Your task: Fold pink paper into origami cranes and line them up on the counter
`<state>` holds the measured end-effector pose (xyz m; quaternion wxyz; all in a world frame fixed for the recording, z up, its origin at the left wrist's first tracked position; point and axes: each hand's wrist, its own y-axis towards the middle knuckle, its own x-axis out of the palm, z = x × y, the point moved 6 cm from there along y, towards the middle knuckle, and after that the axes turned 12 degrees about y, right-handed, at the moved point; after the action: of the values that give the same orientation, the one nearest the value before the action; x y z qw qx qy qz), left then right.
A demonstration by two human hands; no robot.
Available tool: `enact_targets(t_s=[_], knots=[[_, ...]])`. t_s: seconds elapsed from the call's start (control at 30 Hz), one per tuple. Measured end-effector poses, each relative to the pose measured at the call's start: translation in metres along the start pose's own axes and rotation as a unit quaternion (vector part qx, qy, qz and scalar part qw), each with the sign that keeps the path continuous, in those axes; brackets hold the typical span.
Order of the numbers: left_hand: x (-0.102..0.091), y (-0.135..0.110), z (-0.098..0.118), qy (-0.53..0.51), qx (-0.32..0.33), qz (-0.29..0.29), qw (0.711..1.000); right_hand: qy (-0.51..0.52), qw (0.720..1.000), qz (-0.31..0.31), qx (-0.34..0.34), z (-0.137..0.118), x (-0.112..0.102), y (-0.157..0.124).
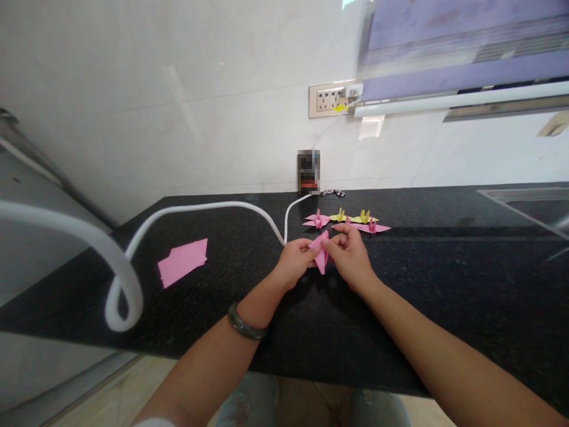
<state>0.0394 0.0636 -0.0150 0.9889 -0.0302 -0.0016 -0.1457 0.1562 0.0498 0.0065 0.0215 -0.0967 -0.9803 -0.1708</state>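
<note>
My left hand (294, 261) and my right hand (351, 252) are both closed on a folded piece of pink paper (320, 252), held just above the black countertop (444, 279). The left fingers pinch its left side, the right fingers pinch its upper right edge. A dark bangle sits on my left wrist. Just beyond my hands lie several finished paper cranes: a pink crane (316, 220), a yellow crane (340, 216), another yellow crane (365, 217) and a pink crane (373, 227).
A stack of pink paper sheets (183, 261) lies to the left. A white cable (213, 209) loops across the counter toward a small dark device (308, 172) against the wall. A wall socket (331, 99) is above. A sink edge (524, 198) shows at right.
</note>
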Motion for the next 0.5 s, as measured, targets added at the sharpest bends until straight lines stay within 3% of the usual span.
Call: enact_targets(t_s=[0.2, 0.37, 0.5], knots=[[0.001, -0.003, 0.001, 0.037, -0.008, -0.013, 0.999, -0.013, 0.995, -0.089, 0.038, 0.002, 0.012, -0.004], [0.002, -0.002, 0.001, 0.078, -0.001, -0.027, 0.997, -0.069, 0.991, -0.109, 0.018, -0.001, 0.013, -0.005], [0.000, -0.001, 0.001, 0.077, 0.003, -0.023, 0.997, -0.008, 0.991, -0.128, 0.048, 0.001, 0.016, -0.004]])
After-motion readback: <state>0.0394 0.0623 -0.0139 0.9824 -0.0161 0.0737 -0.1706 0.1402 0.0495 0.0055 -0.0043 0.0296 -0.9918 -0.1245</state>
